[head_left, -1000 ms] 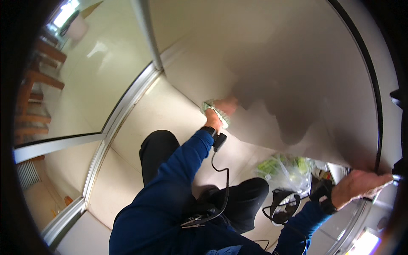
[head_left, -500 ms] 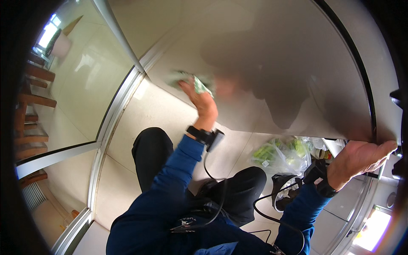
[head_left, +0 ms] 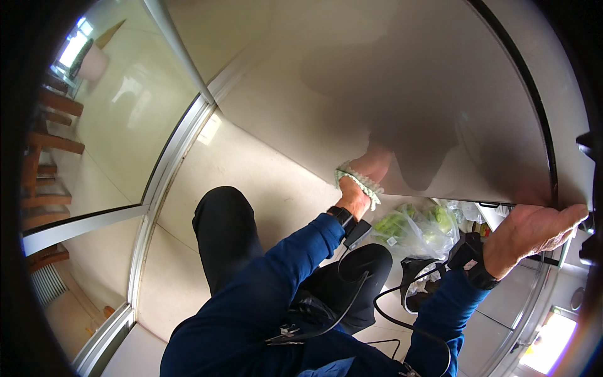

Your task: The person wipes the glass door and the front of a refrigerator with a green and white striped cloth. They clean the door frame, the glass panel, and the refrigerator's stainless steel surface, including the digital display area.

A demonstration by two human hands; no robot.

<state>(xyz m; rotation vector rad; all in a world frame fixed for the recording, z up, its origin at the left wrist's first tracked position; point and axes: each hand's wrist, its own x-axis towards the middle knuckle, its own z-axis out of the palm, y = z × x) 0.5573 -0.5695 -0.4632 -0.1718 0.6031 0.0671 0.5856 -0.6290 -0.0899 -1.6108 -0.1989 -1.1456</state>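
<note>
My left hand (head_left: 353, 197) is closed on a pale green-and-white cloth (head_left: 363, 182), bunched and pressed against the lower edge of a glossy grey door panel (head_left: 314, 107), which looks like a refrigerator door. The panel mirrors the hand and darker shapes. At the far right, my right hand (head_left: 524, 239) grips the door's bottom corner, close to a black seam (head_left: 534, 94). Its thumb points right; some of its fingers are hidden. Both wrists wear black bands with small devices and cables.
Clear plastic bags of green vegetables (head_left: 418, 226) lie on the tiled floor near my right knee. To the left stands a glass partition with a metal frame (head_left: 141, 232); wooden chairs (head_left: 47, 157) show beyond it. My bent knees (head_left: 226, 220) are below the panel.
My left hand has moved right and down along the panel with the cloth, toward its lower edge. My right hand stays at the door's corner.
</note>
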